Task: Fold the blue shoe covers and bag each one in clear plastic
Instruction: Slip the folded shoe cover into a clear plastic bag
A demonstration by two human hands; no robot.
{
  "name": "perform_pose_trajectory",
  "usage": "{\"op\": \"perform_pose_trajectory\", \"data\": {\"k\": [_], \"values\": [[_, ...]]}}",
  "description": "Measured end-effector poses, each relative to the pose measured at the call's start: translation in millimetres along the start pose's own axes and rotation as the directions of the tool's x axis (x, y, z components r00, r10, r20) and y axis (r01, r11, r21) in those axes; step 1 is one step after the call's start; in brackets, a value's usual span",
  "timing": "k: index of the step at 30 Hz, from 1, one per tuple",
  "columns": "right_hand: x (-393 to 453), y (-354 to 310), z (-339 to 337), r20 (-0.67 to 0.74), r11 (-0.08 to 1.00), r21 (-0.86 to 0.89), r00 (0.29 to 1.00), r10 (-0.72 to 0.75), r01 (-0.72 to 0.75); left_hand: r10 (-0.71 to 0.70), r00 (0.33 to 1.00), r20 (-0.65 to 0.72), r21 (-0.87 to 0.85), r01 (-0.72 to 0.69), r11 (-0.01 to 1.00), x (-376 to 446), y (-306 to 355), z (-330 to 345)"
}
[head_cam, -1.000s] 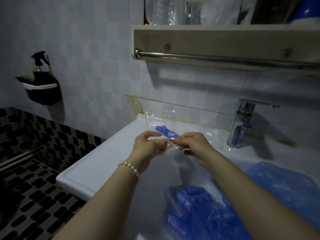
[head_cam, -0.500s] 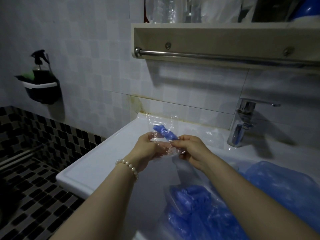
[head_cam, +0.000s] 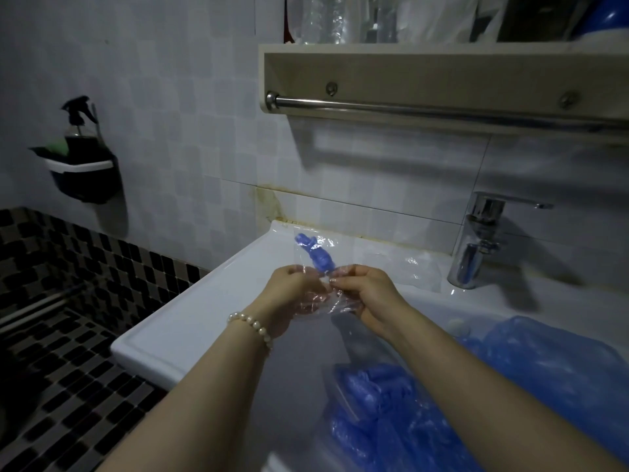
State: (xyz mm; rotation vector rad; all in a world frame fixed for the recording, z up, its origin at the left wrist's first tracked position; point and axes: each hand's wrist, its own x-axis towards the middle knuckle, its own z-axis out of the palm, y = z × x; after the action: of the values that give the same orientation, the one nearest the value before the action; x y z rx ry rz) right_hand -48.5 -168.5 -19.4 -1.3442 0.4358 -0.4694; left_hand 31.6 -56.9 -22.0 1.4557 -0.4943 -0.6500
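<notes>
A folded blue shoe cover [head_cam: 318, 256] sits inside a small clear plastic bag [head_cam: 308, 267] held above the white sink counter [head_cam: 204, 301]. My left hand [head_cam: 292, 294], with a pearl bracelet on its wrist, pinches the bag's near edge from the left. On the right side my right hand [head_cam: 366, 294] pinches the same edge. The bag points away from me, and its crumpled open end lies between my fingers. Bagged blue covers [head_cam: 367, 403] lie in the sink below my arms.
A heap of loose blue shoe covers [head_cam: 544, 362] fills the sink at the right. More clear plastic bags [head_cam: 401, 264] lie on the counter by the chrome tap [head_cam: 476, 240]. A shelf with a metal rail [head_cam: 442, 110] hangs above. A wall holder with a spray bottle [head_cam: 80, 158] is at the left.
The bag with the blue cover has tipped up and further from me. Both hands have shifted slightly closer together at its near edge.
</notes>
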Motion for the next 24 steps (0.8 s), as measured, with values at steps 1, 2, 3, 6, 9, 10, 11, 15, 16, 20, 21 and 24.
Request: {"op": "perform_pose_trajectory", "data": {"k": [1,2,3,6,9,10,11,15,16,20,21,24], "values": [[0,0,1,0.002,1.000,-0.027,1.000,0.005,-0.005,0.003,1.000,-0.005,-0.035,-0.003,0.999,0,0,0],[0,0,2,-0.003,0.999,-0.039,1.000,0.011,-0.011,0.011,1.000,-0.025,-0.066,-0.013,0.998,-1,1,0],[0,0,2,-0.006,0.999,-0.043,1.000,0.022,-0.022,0.027,0.998,-0.053,-0.089,-0.032,0.996,-1,1,0],[-1,-2,-1,0.043,0.993,-0.090,0.995,0.085,-0.081,0.059,0.996,-0.071,-0.112,-0.067,0.991,-1,0,-2],[-2,-3,-3,0.099,0.983,-0.166,0.991,0.089,-0.071,0.067,0.998,-0.019,-0.029,-0.067,0.997,-2,-1,-2],[-2,-3,-4,0.081,0.978,-0.202,0.994,0.070,-0.052,0.068,0.998,0.003,-0.001,-0.068,0.998,-2,-1,-2],[-1,-3,-4,0.052,0.974,-0.225,0.997,0.055,-0.042,0.069,0.997,0.028,0.019,-0.069,0.997,-3,-1,-2],[0,0,-7,-0.035,0.974,-0.220,0.998,0.048,-0.055,0.050,0.996,0.075,0.085,-0.056,0.995,-3,-2,-1],[0,0,-7,-0.030,0.979,-0.195,0.998,0.051,-0.055,0.043,0.997,0.061,0.091,-0.048,0.995,-3,-2,-2],[2,-5,-4,-0.091,0.996,0.055,0.994,0.068,-0.063,0.013,1.000,-0.012,0.072,-0.012,0.997,1,-3,-7],[2,-5,-5,-0.102,0.996,0.068,0.993,0.056,-0.049,0.021,1.000,-0.018,0.068,-0.020,0.997,1,-3,-7],[2,-4,-9,-0.118,1.000,0.011,0.993,0.005,-0.004,0.092,0.995,-0.043,0.080,-0.088,0.993,-3,2,-4]]}}
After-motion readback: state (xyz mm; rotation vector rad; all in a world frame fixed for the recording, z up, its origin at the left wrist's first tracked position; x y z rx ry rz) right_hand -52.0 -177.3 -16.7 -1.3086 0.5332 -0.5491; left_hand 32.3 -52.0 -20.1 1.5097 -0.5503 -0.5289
